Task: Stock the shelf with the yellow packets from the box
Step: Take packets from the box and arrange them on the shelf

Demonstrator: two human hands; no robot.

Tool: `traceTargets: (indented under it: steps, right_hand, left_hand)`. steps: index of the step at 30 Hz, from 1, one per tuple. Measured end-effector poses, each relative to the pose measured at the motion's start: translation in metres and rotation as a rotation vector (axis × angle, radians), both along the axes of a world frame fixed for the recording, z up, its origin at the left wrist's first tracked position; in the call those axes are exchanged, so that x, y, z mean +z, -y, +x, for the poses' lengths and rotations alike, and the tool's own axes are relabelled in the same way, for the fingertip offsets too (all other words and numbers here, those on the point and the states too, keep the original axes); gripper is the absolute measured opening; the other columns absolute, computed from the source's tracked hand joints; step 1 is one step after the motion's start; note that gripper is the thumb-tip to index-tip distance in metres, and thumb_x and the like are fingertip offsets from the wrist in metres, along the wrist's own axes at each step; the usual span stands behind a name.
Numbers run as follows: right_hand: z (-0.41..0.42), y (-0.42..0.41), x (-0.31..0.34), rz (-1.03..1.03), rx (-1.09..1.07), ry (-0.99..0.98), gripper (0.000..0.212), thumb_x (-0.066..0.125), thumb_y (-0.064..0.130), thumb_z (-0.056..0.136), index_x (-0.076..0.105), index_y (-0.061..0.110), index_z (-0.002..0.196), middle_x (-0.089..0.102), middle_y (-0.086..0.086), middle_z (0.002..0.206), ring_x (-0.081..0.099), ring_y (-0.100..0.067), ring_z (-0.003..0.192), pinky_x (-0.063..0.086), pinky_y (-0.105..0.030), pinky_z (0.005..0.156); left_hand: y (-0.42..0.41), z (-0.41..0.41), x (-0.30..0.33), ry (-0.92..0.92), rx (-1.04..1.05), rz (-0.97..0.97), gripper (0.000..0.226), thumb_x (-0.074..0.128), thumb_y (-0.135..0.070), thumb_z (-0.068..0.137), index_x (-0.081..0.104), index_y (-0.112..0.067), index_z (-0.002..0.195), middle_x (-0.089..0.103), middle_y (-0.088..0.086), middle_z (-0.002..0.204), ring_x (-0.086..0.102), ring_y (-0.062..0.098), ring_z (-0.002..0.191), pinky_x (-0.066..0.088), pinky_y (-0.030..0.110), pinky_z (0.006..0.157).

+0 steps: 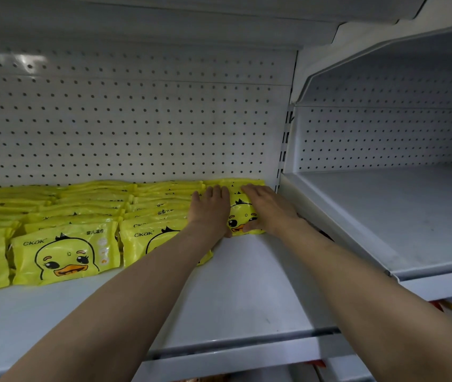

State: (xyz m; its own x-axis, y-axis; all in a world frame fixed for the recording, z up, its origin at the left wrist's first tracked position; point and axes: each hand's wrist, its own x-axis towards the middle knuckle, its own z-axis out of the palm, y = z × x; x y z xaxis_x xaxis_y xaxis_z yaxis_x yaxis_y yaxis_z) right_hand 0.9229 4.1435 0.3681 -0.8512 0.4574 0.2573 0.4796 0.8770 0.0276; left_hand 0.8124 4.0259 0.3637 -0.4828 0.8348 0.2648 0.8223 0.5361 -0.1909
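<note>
Rows of yellow duck-face packets [67,252] stand leaning along the white shelf [247,293], from the left edge towards the right. At the far right end, near the back, a short stack of yellow packets [240,213] sits between my hands. My left hand [209,210] grips its left side with the fingers over the top. My right hand [267,208] holds its right side, fingers over the top and thumb against the front face. The box is not in view.
A perforated white back panel [136,119] rises behind the packets. A slotted upright [284,150] divides this bay from another white shelf [398,216] on the right. Orange packaged goods [451,306] show on a lower level at the right.
</note>
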Motion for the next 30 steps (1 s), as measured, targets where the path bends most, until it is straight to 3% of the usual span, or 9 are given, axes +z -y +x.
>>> traceTargets:
  steps: [12, 16, 21, 26, 30]
  right_hand:
    - [0.0, 0.005, 0.001, -0.02, -0.014, 0.011, 0.109, 0.085, 0.049, 0.065, 0.026, 0.02, 0.151, 0.029, -0.002, 0.157, 0.028, -0.023, 0.144, 0.044, -0.045, 0.103]
    - [0.005, 0.01, 0.004, -0.042, -0.014, 0.044, 0.111, 0.082, 0.053, 0.069, 0.019, 0.018, 0.153, 0.022, -0.004, 0.161, 0.022, -0.022, 0.147, 0.034, -0.046, 0.112]
    - [0.01, 0.027, 0.019, -0.051, 0.001, 0.05, 0.11, 0.072, 0.061, 0.076, 0.011, 0.019, 0.156, 0.012, -0.004, 0.164, 0.012, -0.02, 0.15, 0.016, -0.046, 0.121]
    - [-0.003, 0.069, 0.034, -0.015, 0.111, 0.003, 0.095, 0.062, 0.062, 0.085, 0.015, 0.022, 0.157, 0.013, -0.003, 0.164, 0.015, -0.021, 0.15, 0.016, -0.041, 0.122]
    - [-0.019, 0.109, 0.039, -0.035, 0.188, 0.01, 0.09, 0.059, 0.061, 0.088, 0.014, 0.023, 0.157, 0.013, 0.0, 0.165, 0.013, -0.019, 0.15, 0.014, -0.039, 0.122]
  left_hand:
    - [-0.002, 0.005, 0.002, -0.006, 0.032, -0.011, 0.115, 0.081, -0.054, 0.065, 0.017, -0.008, 0.148, 0.029, 0.007, 0.152, 0.026, 0.025, 0.142, 0.026, 0.048, 0.113]
    - [0.01, 0.005, 0.007, 0.057, -0.001, -0.011, 0.118, 0.075, -0.06, 0.069, 0.008, -0.009, 0.152, 0.018, 0.007, 0.159, 0.015, 0.024, 0.148, 0.015, 0.049, 0.117]
    - [0.052, -0.005, 0.021, 0.161, -0.068, 0.038, 0.115, 0.065, -0.067, 0.074, 0.003, -0.012, 0.154, 0.013, 0.005, 0.162, 0.008, 0.021, 0.15, 0.008, 0.049, 0.12]
    - [0.111, -0.027, 0.031, 0.235, -0.119, 0.059, 0.114, 0.054, -0.079, 0.072, 0.006, -0.018, 0.155, 0.014, 0.003, 0.162, 0.009, 0.016, 0.15, 0.005, 0.047, 0.121]
    - [0.149, -0.045, 0.026, 0.211, -0.054, -0.022, 0.125, 0.065, -0.076, 0.066, 0.001, -0.016, 0.155, 0.005, 0.003, 0.163, 0.002, 0.017, 0.15, 0.002, 0.048, 0.121]
